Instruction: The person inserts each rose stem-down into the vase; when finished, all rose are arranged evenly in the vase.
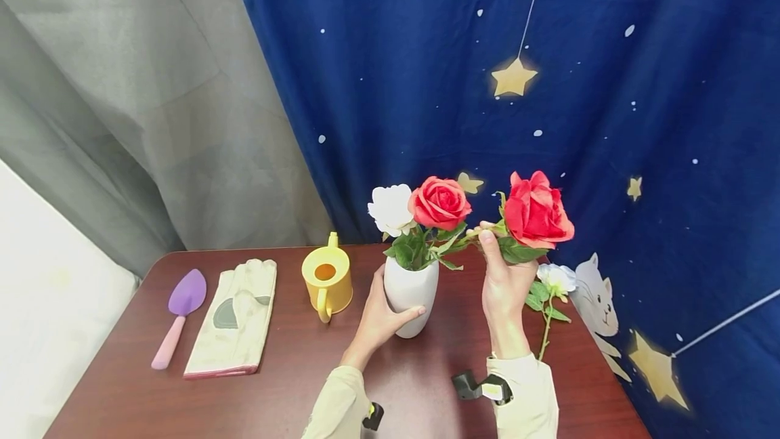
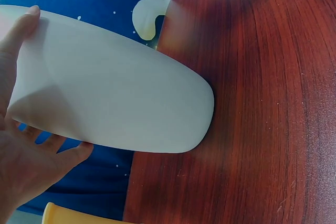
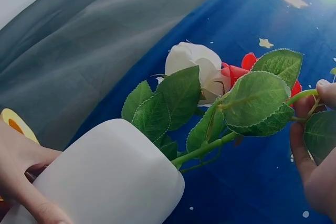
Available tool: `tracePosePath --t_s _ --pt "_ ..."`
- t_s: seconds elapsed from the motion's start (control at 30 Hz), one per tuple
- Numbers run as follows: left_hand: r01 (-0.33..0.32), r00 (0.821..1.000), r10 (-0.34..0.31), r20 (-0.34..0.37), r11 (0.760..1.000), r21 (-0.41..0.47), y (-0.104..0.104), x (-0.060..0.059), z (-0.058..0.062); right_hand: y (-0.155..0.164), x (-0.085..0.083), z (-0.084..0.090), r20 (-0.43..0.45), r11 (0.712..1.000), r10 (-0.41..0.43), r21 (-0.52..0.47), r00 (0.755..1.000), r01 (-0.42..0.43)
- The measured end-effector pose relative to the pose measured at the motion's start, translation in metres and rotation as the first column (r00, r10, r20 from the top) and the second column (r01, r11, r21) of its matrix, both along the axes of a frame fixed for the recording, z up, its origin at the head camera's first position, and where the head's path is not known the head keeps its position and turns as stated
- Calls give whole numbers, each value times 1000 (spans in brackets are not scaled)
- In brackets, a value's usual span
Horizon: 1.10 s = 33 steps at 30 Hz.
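Observation:
A white vase [image 1: 413,290] stands on the table with a white rose [image 1: 391,210] and a red rose [image 1: 441,202] in it. My left hand [image 1: 379,317] grips its side, thumb across the front; in the left wrist view the fingers [image 2: 79,153] curl round the far side. To the right, my right hand [image 1: 507,283] pinches the stem of another red rose [image 1: 537,212] just under the bloom. That rose leans right, and its green stem [image 3: 207,148] slants down into the vase mouth in the right wrist view. Leaves partly hide the other stems.
A yellow watering can [image 1: 328,280] stands left of the vase. Farther left lie pale work gloves [image 1: 237,317] and a purple trowel [image 1: 185,293] with a pink handle. Beyond my right wrist a white rose [image 1: 556,280] lies on the table [image 1: 298,371]. Curtains hang behind.

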<state>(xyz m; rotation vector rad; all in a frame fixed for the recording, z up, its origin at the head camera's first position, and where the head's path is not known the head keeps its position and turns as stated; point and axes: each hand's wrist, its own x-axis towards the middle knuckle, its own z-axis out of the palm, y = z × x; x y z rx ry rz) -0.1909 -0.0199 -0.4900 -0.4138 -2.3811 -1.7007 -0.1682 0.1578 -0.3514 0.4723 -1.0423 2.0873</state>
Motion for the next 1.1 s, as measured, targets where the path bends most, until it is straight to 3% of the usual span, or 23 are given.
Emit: tracePosePath --t_s 0.1,0.33,0.47,0.6,0.7,0.8,0.93,1.1 --pt "-3 1000 3 5 1000 3 0 0 0 -1 0 0 8 999 -45 27 999 45" --pt "2 1000 -2 6 1000 7 1 0 -1 0 0 1 11 998 -63 21 998 63" --pt "5 1000 -5 7 1000 10 1 0 -2 -5 0 0 60 991 -130 23 990 129" --pt "5 1000 -5 8 1000 12 2 0 -3 -15 0 -6 196 965 -258 104 946 242" --pt "7 1000 -7 8 1000 6 3 0 -2 -22 4 -10 281 942 -325 184 903 281" --pt "8 1000 -8 7 1000 6 4 1 -2 -28 10 -10 315 922 -363 257 877 289" --pt "12 1000 -12 -6 1000 21 3 1 -1 -35 13 -13 333 887 -409 362 849 286" --pt "14 1000 -14 -22 1000 17 0 0 -2 -38 12 -21 349 862 -418 443 839 245"
